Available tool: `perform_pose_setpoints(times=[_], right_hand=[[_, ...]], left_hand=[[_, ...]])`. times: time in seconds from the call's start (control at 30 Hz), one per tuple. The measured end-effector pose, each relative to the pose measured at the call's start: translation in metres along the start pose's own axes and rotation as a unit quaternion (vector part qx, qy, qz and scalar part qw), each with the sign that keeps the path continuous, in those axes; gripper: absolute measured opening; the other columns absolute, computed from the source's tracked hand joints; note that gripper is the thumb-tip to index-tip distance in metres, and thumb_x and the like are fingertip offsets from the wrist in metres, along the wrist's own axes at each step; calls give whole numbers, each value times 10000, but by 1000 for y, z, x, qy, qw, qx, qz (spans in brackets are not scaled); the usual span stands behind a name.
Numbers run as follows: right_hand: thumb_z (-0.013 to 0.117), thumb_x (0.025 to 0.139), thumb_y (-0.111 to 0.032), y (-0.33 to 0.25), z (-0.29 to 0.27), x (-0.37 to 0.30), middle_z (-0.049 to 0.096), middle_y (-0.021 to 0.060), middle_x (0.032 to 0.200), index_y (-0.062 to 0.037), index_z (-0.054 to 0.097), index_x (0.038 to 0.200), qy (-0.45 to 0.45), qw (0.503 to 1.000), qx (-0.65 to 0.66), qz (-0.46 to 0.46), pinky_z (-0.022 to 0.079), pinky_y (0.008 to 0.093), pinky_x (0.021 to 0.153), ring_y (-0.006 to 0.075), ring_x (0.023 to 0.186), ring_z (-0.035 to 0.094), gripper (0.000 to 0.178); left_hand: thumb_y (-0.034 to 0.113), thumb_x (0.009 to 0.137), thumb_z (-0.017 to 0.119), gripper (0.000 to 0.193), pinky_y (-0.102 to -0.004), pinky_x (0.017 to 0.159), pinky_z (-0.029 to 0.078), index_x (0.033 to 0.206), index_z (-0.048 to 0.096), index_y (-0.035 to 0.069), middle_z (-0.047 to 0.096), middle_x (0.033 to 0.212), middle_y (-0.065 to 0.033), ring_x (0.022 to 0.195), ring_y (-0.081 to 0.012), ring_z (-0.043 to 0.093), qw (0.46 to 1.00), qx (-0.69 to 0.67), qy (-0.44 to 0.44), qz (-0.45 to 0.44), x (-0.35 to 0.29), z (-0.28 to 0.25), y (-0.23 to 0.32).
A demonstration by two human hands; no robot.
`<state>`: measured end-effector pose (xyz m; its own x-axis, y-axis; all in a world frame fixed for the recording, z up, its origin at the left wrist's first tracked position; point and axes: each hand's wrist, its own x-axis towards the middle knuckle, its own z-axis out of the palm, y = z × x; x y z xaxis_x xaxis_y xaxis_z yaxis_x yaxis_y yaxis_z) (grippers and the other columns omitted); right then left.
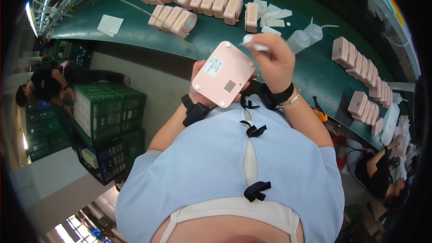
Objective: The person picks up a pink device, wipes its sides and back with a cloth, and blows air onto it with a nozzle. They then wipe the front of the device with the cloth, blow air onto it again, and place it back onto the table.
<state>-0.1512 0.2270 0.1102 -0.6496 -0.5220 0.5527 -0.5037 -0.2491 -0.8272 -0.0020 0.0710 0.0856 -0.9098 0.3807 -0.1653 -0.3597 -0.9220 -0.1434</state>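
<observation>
Green-topped workbench [135, 24], long, curving across the view; part of its near edge is hidden behind the wearer's arms and body, its right end lost toward the dark lens rim.

Stacked green crates [108, 114], slatted plastic, left of the bench; contents of the lower ones hard to make out. A co-worker [45, 85] leans over them, partly lost in shadow. Second co-worker [380, 171], far right, cut by the rim.

Pink units, far rows [193, 0], standing on edge, close-packed; most faces covered by neighbours. Further pink units, right-hand rows [357, 63], likewise overlapping.

Squeeze bottles [299, 40], translucent, partly behind the right hand.

Held pink unit [220, 78], one, in front of the wearer's chest at the bench's near edge, tilted, underside facing the camera. Pale matt pink, rounded corners; opposite face unseen.

Right hand [276, 60], raised just beside the unit's upper right edge, fingertips closed in a pinch.

Left hand [200, 100], gripping the unit from beneath, largely hidden by it; fingers show past the right edge.

White wad [246, 40], soft, pinched in the right hand; whether cloth or tissue cannot be told.

Label [213, 67], pale, print too small to read. Slots [230, 86], dark, grouped. Feet [195, 87], four, white, round, one per corner.
</observation>
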Motion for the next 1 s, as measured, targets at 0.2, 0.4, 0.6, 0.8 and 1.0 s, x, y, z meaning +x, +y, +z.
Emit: perform_pose_setpoints(times=[0.2, 0.4, 0.6, 0.8, 1.0], right_hand=[[633, 908, -148, -26, 14, -4, 603, 92, 1325, -73, 624, 1229, -212, 938, -233, -147, 471, 389, 998, 269, 1205, 587, 330], [633, 872, -139, -35, 27, -17, 591, 116, 1341, -68, 646, 1190, -324, 902, -167, -232, 456, 428, 1022, 295, 1219, 581, 326], [644, 727, 77, -45, 13, -8, 634, 186, 1209, -42, 707, 996, -178, 962, -96, -186, 521, 368, 910, 332, 1093, 636, 301], [602, 672, 139, -48, 27, 2, 663, 147, 1142, -32, 701, 1029, -50, 980, -168, -100, 534, 346, 879, 325, 1088, 641, 408], [616, 724, 107, -57, 49, -14, 669, 137, 1131, -27, 694, 1066, -165, 947, -212, -175, 533, 378, 919, 308, 1125, 632, 375]], left_hand=[[731, 796, 511, 969, -630, 960, 449, 1530, 288, 138, 354, 1484, -288, 1293, -439, 462, 987, 53, -27, 150, -5, -2, 18], [763, 781, 515, 1009, -594, 990, 449, 1525, 286, 120, 376, 1488, -241, 1281, -437, 473, 962, 185, 4, 199, 2, 19, 18], [760, 766, 544, 1047, -575, 1015, 437, 1528, 267, 98, 383, 1484, -244, 1279, -433, 476, 969, 122, -170, 131, -9, -1, 31], [747, 760, 562, 1045, -571, 1006, 447, 1530, 267, 105, 392, 1481, -238, 1269, -433, 486, 979, 100, -140, 112, -19, 1, 28], [745, 782, 535, 980, -599, 1028, 415, 1517, 296, 142, 357, 1512, -196, 1298, -429, 453, 955, 185, -87, 214, -17, 12, 20]])
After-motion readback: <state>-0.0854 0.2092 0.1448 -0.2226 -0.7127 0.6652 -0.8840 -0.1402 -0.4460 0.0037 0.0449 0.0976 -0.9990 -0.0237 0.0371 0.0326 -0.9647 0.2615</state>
